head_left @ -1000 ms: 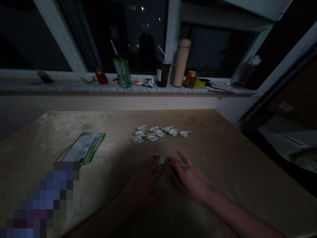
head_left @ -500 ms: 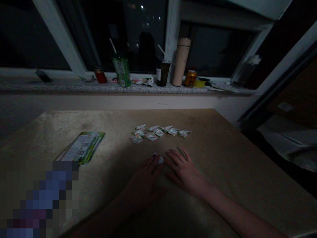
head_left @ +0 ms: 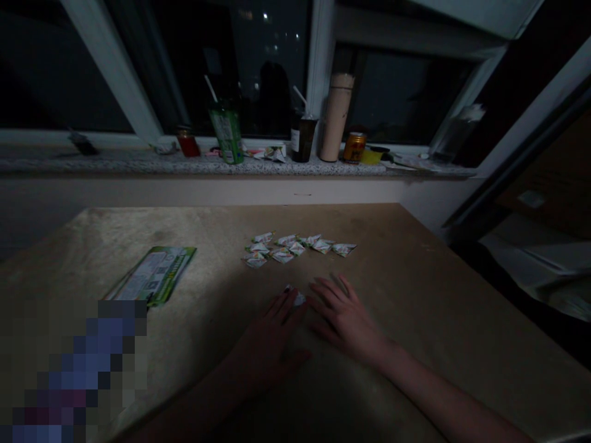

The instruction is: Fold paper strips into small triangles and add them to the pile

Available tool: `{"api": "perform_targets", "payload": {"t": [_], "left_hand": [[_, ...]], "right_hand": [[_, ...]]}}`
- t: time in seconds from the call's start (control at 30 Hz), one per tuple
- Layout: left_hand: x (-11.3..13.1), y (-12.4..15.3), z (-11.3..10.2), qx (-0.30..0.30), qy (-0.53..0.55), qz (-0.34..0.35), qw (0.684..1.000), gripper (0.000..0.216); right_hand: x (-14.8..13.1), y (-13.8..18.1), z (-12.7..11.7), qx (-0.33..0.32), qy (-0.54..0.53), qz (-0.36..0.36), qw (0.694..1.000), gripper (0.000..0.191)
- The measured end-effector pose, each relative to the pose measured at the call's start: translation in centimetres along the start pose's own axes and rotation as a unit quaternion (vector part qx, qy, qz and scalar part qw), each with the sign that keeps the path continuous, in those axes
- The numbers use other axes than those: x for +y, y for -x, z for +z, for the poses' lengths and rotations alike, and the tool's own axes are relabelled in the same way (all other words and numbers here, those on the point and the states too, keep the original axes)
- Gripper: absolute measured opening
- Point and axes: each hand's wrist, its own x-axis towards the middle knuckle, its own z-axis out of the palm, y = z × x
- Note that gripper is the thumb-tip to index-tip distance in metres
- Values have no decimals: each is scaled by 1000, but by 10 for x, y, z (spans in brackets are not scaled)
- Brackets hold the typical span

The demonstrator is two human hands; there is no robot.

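Observation:
Both hands rest on a tan table [head_left: 415, 295] in dim light. My left hand [head_left: 270, 335] lies flat, its fingertips pressing a small folded piece of paper [head_left: 298, 298]. My right hand [head_left: 344, 314] lies flat beside it, fingers stretched out and spread, touching the same paper at its right edge. Just beyond the hands lies a cluster of several small folded paper pieces [head_left: 295, 247] with green and white print.
A stack of green printed leaflets [head_left: 154, 274] lies at the left of the table. On the stone windowsill [head_left: 115, 161] stand a green cup with a straw [head_left: 226, 135], a dark cup [head_left: 302, 138], a tall beige tumbler [head_left: 336, 117], a can [head_left: 353, 147] and a red jar [head_left: 189, 143].
My right hand has shifted slightly forward and spread its fingers flatter. The left hand and the folded paper stay in place.

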Motion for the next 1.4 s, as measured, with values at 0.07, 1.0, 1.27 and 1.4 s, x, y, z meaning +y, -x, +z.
{"api": "perform_targets", "payload": {"t": [0.07, 1.0, 1.27, 1.4], "left_hand": [[0, 0, 0, 0, -1, -5, 1000, 75], [0, 1, 3, 15, 9, 5, 1000, 71], [-1, 0, 2, 13, 25, 6, 1000, 71], [-1, 1, 3, 17, 25, 14, 999, 73]], "right_hand": [[1, 1, -1, -1, -3, 3, 1000, 42], [-2, 0, 6, 69, -12, 7, 997, 20], [-4, -5, 2, 77, -61, 25, 995, 28], [-6, -11, 3, 42, -104, 12, 994, 33]]}}
